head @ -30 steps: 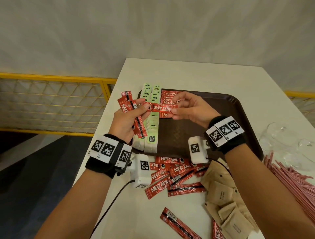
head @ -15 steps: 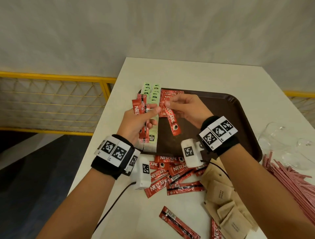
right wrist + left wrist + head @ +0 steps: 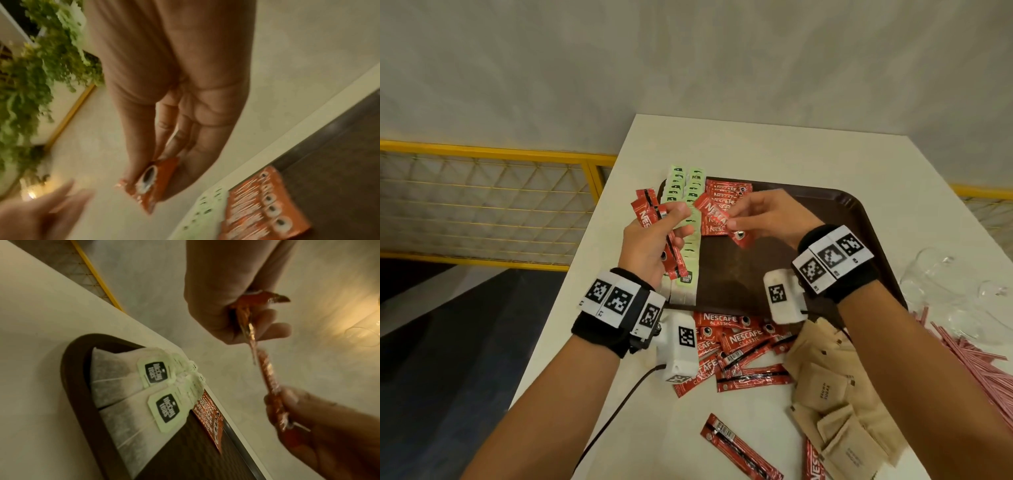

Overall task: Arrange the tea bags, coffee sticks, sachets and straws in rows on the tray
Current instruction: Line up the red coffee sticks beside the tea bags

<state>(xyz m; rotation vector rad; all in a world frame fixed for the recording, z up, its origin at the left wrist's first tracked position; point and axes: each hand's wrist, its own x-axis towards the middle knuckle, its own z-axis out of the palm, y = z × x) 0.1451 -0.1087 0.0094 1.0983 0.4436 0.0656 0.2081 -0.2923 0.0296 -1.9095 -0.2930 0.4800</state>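
My left hand (image 3: 671,222) grips a bunch of red coffee sticks (image 3: 650,214) above the tray's left edge. My right hand (image 3: 743,222) pinches one red coffee stick (image 3: 717,219) by its lower end and holds it slanted over the dark brown tray (image 3: 842,212). In the right wrist view that coffee stick (image 3: 152,181) sits between thumb and fingers. Two rows of green-tagged tea bags (image 3: 688,219) (image 3: 131,386) lie along the tray's left side. A row of laid coffee sticks (image 3: 726,195) (image 3: 263,209) lies beside them at the far end.
Loose red coffee sticks (image 3: 736,346) lie on the white table in front of the tray. Brown sugar sachets (image 3: 828,394) are heaped to their right. Pink straws (image 3: 979,363) spread at the right edge, with clear glassware (image 3: 955,284) behind them. A yellow railing (image 3: 493,154) borders the left.
My right hand has swung its single stick from hanging downward to a slant nearer the laid row. My left hand tilted its bunch outward to the left.
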